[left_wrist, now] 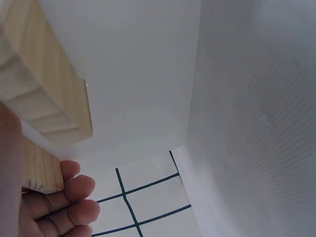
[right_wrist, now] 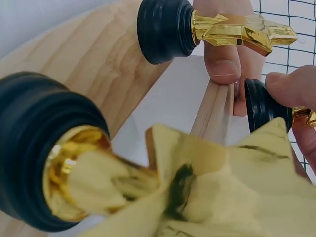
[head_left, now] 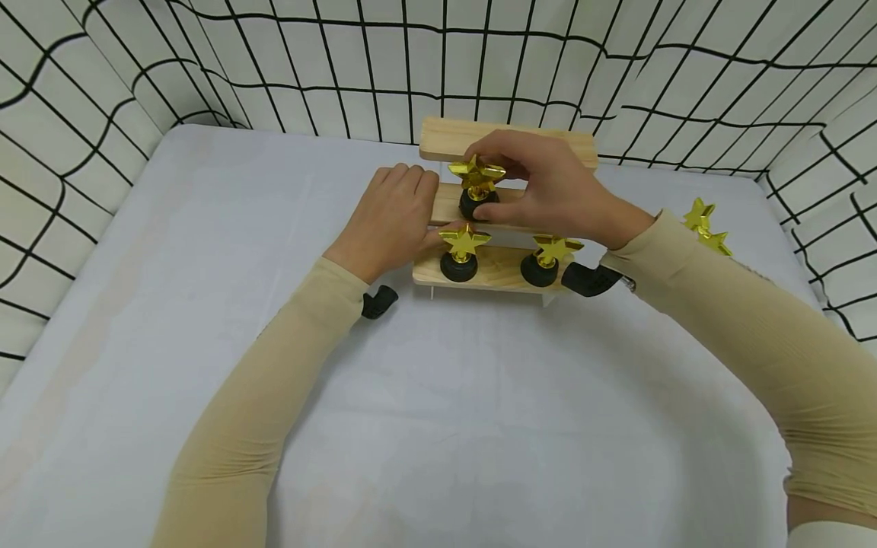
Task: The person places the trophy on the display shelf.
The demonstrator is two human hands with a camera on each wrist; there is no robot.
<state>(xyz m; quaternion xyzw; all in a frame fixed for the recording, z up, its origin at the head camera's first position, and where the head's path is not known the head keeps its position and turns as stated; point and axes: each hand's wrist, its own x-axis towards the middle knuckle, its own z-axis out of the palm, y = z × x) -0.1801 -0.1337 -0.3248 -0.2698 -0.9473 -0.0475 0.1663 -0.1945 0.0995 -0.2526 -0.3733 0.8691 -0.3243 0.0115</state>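
1. The landmark is a stepped wooden stand [head_left: 496, 268], made of three pale, smooth, straight-grained planks; it stands on a worktop [head_left: 438, 426] covered in white cloth.
2. On the stand's middle tier is one trophy [head_left: 478, 184], a shiny faceted gold star on a round black base; whether it touches the plank cannot be told.
3. The right hand [head_left: 548, 186] pinches that base; the left hand [head_left: 393, 217] grips the middle plank at the stand's left end. The two hands are apart.
4. The stand's lowest tier carries two matching trophies, a left one [head_left: 460, 251] and a right one [head_left: 544, 260].
5. Well right of the stand, two gold stars [head_left: 699, 215] show, partly hidden by the sleeve.
6. Behind the stand runs a black wire grid [head_left: 444, 31].
7. Only the left wrist view shows fingertips [left_wrist: 81, 187] curled round the plank's end; only the right wrist view shows the trophies' ridged bases closely.
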